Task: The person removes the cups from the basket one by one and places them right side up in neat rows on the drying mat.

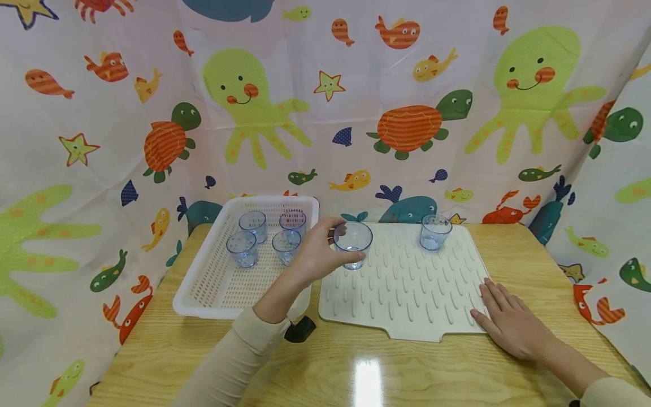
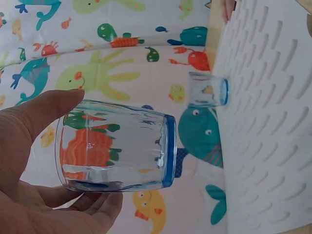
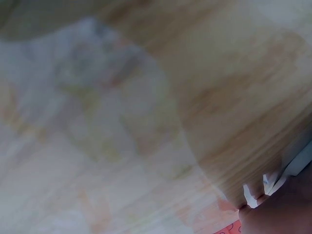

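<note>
My left hand [image 1: 319,251] grips a clear bluish drinking glass [image 1: 353,243] between thumb and fingers. The glass is upright, over the left part of the white ridged mat [image 1: 402,282]; in the left wrist view its thick blue base [image 2: 169,152] appears off the mat. A second glass [image 1: 434,233] stands at the mat's back right. Several similar glasses [image 1: 242,250] stand in the white perforated basket [image 1: 203,311] to the left. At the mat's right edge my right hand [image 1: 513,322] rests palm down, fingers straight. The right wrist view is mostly blurred.
The wooden table [image 1: 346,367] extends in front of the mat and basket. Behind and at both sides hangs a curtain [image 1: 325,152] printed with sea animals. A black strap piece [image 1: 300,329] sits at my left wrist.
</note>
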The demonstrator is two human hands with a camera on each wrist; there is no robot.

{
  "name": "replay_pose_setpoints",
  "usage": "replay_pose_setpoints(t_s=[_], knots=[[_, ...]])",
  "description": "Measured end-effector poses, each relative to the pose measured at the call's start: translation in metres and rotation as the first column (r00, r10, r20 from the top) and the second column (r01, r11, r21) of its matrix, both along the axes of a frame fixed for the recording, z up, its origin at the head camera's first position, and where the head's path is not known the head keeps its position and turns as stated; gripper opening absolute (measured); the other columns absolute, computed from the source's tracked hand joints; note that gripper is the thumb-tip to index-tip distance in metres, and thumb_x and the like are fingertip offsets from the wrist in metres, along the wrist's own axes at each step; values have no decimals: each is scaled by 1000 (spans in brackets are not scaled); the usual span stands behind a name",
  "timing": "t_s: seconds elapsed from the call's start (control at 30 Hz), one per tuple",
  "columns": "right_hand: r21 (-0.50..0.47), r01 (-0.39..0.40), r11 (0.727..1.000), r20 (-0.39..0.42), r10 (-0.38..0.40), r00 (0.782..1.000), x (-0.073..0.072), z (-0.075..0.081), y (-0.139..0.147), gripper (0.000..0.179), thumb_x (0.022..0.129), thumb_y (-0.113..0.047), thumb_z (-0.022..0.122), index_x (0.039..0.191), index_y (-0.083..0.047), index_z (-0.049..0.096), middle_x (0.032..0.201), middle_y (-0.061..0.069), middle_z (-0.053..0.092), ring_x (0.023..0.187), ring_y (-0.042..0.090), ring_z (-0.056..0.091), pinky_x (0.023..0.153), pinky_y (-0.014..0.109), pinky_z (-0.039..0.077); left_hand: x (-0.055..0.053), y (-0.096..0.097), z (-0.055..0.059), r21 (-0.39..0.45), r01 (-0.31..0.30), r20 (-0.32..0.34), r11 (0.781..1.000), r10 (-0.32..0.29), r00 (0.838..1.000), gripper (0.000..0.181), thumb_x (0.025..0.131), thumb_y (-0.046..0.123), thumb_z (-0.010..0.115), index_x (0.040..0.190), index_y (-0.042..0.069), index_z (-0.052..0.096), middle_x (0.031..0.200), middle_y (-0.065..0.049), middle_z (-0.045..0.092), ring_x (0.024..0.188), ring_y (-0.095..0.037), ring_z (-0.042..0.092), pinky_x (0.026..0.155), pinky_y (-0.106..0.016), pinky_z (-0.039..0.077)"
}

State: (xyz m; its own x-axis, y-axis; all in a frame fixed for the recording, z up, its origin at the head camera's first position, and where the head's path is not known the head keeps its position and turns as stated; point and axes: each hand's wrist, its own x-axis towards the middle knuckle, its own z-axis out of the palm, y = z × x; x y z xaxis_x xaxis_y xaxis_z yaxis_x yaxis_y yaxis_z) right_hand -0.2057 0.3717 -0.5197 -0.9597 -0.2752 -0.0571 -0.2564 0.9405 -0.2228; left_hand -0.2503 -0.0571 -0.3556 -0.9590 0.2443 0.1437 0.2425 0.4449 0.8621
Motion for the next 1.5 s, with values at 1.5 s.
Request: replay_pose_setpoints(t_s=[1.5], knots=[[11, 6, 1000, -9, -5, 1000, -1, -3, 1, 87, 106, -57, 37, 156, 12, 22, 164, 34, 15, 149, 55, 14, 118, 71, 11, -8, 63, -11, -3, 105, 20, 994, -105, 994, 81, 78, 27, 91, 146, 7, 52, 139, -8, 58, 126, -25, 58, 101, -36, 53]])
